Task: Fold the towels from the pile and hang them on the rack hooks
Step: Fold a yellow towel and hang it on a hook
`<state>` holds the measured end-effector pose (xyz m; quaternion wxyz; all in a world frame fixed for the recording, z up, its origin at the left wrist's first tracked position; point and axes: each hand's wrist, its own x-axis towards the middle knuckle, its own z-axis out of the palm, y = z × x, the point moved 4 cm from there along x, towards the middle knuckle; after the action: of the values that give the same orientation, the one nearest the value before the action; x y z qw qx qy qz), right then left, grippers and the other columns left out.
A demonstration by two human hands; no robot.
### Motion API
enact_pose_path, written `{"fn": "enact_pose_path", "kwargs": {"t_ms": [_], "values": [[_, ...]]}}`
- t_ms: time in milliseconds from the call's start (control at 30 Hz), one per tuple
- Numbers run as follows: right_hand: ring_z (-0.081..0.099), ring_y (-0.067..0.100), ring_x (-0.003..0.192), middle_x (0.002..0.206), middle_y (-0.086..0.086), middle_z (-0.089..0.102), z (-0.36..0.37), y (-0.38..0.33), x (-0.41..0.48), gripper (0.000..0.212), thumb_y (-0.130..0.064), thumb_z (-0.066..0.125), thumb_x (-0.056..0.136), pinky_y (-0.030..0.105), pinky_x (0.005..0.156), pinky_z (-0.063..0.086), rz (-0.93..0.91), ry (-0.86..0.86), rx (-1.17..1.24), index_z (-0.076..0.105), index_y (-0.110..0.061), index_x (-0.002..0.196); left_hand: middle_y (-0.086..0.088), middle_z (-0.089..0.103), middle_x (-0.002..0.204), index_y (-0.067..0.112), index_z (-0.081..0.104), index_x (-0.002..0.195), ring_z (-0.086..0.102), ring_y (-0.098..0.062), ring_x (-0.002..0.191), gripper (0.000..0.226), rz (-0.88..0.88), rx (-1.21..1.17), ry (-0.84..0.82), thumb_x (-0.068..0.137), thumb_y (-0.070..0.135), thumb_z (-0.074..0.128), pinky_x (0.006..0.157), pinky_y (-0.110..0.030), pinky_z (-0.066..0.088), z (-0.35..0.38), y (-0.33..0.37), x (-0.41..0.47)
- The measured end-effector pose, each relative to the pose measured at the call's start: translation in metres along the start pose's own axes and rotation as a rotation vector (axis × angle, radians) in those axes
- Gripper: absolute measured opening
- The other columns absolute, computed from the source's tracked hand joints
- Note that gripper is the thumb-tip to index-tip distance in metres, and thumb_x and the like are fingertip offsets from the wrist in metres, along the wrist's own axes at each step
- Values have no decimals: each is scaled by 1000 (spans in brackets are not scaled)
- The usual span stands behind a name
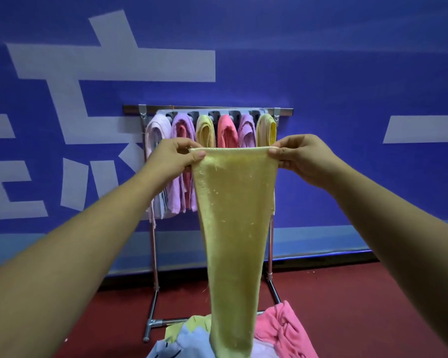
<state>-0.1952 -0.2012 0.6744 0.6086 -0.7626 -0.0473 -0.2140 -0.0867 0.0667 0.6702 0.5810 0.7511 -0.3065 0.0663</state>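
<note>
A yellow towel [233, 228] hangs lengthwise in front of me, its top edge stretched level. My left hand [173, 157] pinches the top left corner and my right hand [303, 157] pinches the top right corner. The towel's lower end reaches down to the pile [277, 329] of pink, pale blue and yellow towels at the bottom of the view. Behind the held towel stands a metal rack [150, 244] whose hooks carry several folded towels [228, 130] in pink, purple and yellow.
The rack stands against a blue wall [347, 73] with large white markings. Its metal feet rest on a dark red floor [373, 306] that stretches right and left of the pile.
</note>
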Motion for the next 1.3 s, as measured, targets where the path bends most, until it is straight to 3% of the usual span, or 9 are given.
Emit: {"fn": "enact_pose_path", "kwargs": {"t_ms": [167,300,400,467,600,867,1000,1100,1300], "values": [[69,22,81,79,6,69,-2,-2,5,8,-6,77,85,39,87,60,-55,-6,-131,69,-5,90,-5,75,95,21,76,103,72,-21,94,15,40,169,-66,90,18,70,91,-41,58,-3,6,2],[69,16,71,78,2,69,-1,-6,9,11,-10,75,89,11,55,49,-109,66,-467,72,-9,100,0,71,87,21,71,88,66,-13,82,10,34,334,-212,92,30,67,90,-42,56,0,14,-3],[67,9,62,73,2,72,2,-5,14,6,-17,75,90,8,50,42,-114,80,-669,74,-11,92,4,64,73,12,58,83,59,3,59,17,77,598,-337,94,24,60,62,-16,49,12,27,-14],[69,13,65,74,3,71,4,-4,16,9,-19,74,91,14,56,49,-113,87,-693,71,-11,87,5,60,61,11,49,79,58,1,50,16,100,614,-393,91,13,59,53,-17,42,20,36,-22],[73,25,76,85,8,71,11,0,19,14,-19,70,94,35,69,63,-113,102,-531,66,-6,92,-1,59,60,9,51,107,57,-16,55,20,67,307,-551,91,-3,52,57,-28,47,27,47,-33],[65,17,65,80,6,68,20,-2,20,8,-16,74,91,25,63,60,-88,164,-414,68,-11,89,-18,72,105,2,63,116,72,-24,100,27,21,249,-720,98,-3,42,86,-31,58,30,50,-39],[56,5,62,79,-2,65,22,0,21,8,-14,74,90,17,55,45,-81,216,-437,69,-13,96,0,76,97,12,68,111,73,-11,92,16,169,421,-618,97,14,60,88,-27,57,26,50,-38],[60,8,63,80,2,66,32,3,20,8,-8,69,93,20,60,50,-55,164,-362,69,-6,102,5,72,91,19,74,100,67,-6,85,12,264,475,-495,90,24,70,79,-21,53,23,52,-36],[67,15,61,76,11,63,53,-4,15,14,4,70,89,26,61,57,25,31,3,60,-3,96,12,58,113,21,73,90,53,-2,109,15,366,453,-391,86,36,71,87,-13,39,23,59,-32]]}}
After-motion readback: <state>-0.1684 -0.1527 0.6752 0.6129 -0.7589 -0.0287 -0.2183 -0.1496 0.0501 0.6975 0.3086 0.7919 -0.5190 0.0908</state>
